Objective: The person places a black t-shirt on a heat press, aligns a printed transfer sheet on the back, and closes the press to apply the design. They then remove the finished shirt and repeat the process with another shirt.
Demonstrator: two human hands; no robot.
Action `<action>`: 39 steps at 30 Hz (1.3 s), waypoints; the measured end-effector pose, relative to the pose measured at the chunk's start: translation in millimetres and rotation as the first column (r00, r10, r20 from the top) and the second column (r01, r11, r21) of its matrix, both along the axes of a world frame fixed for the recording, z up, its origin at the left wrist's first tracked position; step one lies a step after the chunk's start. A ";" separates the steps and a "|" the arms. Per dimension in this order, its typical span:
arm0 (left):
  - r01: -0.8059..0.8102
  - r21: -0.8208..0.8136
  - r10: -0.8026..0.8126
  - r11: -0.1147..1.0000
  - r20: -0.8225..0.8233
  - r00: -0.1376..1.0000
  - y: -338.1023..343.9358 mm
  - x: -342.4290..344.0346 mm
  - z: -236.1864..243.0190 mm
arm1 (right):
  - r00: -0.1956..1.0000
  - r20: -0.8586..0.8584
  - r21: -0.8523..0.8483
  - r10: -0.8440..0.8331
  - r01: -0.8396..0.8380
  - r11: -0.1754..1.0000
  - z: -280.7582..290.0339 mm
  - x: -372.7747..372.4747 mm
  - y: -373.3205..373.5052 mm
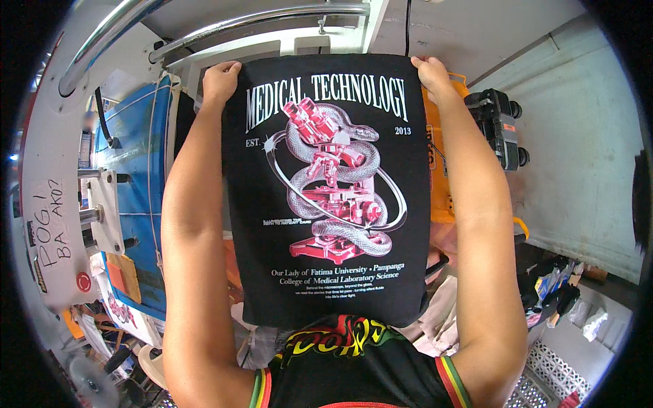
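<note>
I see a black printed fabric panel (326, 197) held spread upright in front of me, bearing a pink microscope wrapped by a pale snake, with white lettering above and below. My left hand (220, 79) pinches its top left corner. My right hand (430, 73) grips the top right corner, fingers closed on the edge. Both forearms run down either side of the fabric toward my black shirt with striped sleeve cuffs, at the bottom of the view.
Chrome rails (258, 22) cross overhead. A blue board (136, 149) and white machine frame (51, 163) stand left, orange-and-black equipment (493, 129) right, beside a pale wall (571, 190). A fan (92, 381) is low left; assorted items (551, 299) lie low right.
</note>
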State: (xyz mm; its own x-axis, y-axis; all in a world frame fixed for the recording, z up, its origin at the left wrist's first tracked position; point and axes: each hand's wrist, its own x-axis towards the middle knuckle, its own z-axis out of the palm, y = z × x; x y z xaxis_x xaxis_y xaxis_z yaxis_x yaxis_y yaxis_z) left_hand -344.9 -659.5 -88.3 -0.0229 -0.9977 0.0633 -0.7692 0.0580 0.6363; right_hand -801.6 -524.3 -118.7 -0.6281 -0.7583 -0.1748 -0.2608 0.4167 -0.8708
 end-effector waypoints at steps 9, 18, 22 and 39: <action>0.360 0.000 -0.357 0.933 0.140 0.924 55.1 44.2 96.7 | 0.815 -0.339 0.194 0.471 -0.429 0.882 116.8 13.7 63.6; 0.431 -0.168 -0.449 0.887 -0.089 0.889 193.0 85.2 253.6 | 0.751 -0.611 -0.009 0.248 -0.320 0.947 263.6 50.7 219.3; 0.419 -0.249 -0.469 0.873 -0.193 0.862 254.9 118.5 313.8 | 0.778 -0.606 -0.157 0.167 -0.322 0.934 362.5 112.9 295.5; 0.473 -0.419 -0.561 0.775 -0.110 0.820 436.1 221.9 434.1 | 0.905 -0.147 -0.652 0.400 -0.393 0.649 452.0 171.3 492.3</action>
